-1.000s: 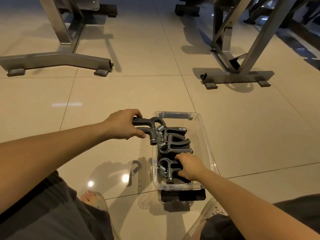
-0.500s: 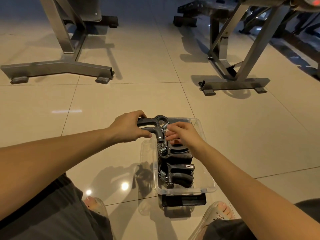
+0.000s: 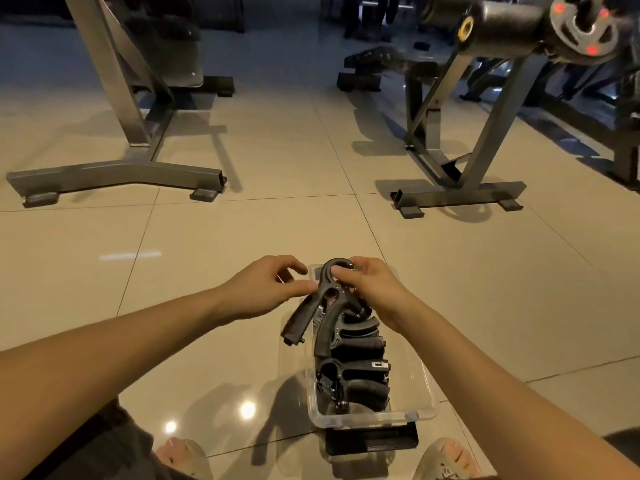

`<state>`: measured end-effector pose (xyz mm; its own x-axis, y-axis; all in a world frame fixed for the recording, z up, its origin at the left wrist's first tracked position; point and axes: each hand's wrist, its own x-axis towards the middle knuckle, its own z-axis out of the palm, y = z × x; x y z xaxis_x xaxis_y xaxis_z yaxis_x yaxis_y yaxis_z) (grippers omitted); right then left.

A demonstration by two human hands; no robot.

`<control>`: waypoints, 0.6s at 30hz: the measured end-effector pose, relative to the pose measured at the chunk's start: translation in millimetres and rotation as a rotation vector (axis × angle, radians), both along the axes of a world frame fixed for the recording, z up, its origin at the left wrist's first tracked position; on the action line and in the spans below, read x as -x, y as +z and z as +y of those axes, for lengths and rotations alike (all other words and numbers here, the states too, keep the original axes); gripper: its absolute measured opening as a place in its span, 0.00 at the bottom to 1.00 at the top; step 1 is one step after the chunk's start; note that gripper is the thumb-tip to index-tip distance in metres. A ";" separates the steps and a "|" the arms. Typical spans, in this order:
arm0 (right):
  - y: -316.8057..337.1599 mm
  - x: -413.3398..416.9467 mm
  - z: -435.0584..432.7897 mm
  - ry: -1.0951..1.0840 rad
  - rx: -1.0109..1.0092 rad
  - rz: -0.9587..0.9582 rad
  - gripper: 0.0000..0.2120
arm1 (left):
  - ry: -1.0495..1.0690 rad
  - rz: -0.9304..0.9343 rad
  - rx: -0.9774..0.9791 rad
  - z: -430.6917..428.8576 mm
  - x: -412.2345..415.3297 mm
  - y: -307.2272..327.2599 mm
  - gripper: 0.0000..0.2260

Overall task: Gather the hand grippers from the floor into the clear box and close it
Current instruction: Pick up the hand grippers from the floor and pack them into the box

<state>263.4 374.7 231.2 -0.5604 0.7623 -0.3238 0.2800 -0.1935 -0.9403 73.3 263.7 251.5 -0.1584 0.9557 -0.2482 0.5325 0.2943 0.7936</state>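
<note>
From my head camera, I look down at a clear box [image 3: 424,412] on the tiled floor [image 3: 214,237], right in front of my feet. More hand grippers [image 3: 360,372] lie packed inside it in a row.

My left hand [image 3: 263,289] and right hand [image 3: 375,289] both hold one hand gripper [image 3: 327,306] over the far end of the box. My left thumb and fingers pinch its neck. My right fingers curl round the ring at its top. One handle pokes out past the left wall.

A black flat piece [image 3: 372,443] sits at the near end, touching the box. Well behind the box stand a gray metal stand [image 3: 117,171] on the left and another stand [image 3: 460,199] on the right. A round weight plate [image 3: 581,26] hangs at the top right.
</note>
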 end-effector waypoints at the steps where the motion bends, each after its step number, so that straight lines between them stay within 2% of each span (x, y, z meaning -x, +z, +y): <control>1: 2.2 -1.1 0.5 0.028 -0.008 0.001 0.15 | 0.022 -0.016 -0.025 1.0 0.1 3.4 0.17; 5: 8.4 -0.1 -4.2 0.141 -0.028 -0.055 0.21 | 0.013 -0.155 -0.039 2.3 -2.6 10.2 0.11; 10: 13.1 0.4 -10.4 0.231 -0.048 -0.050 0.18 | 0.009 -0.239 0.017 1.8 -4.3 13.6 0.08; 12: 15.3 0.2 -10.8 0.207 -0.043 -0.051 0.17 | 0.058 -0.252 0.004 3.3 -4.4 14.6 0.07; 15: 15.9 -0.1 -8.6 0.057 -0.063 -0.006 0.19 | 0.227 -0.287 -0.067 6.8 3.3 16.9 0.07; 18: 12.8 2.6 -12.3 0.008 -0.271 -0.122 0.27 | 0.348 -0.278 -0.118 8.4 12.7 18.4 0.09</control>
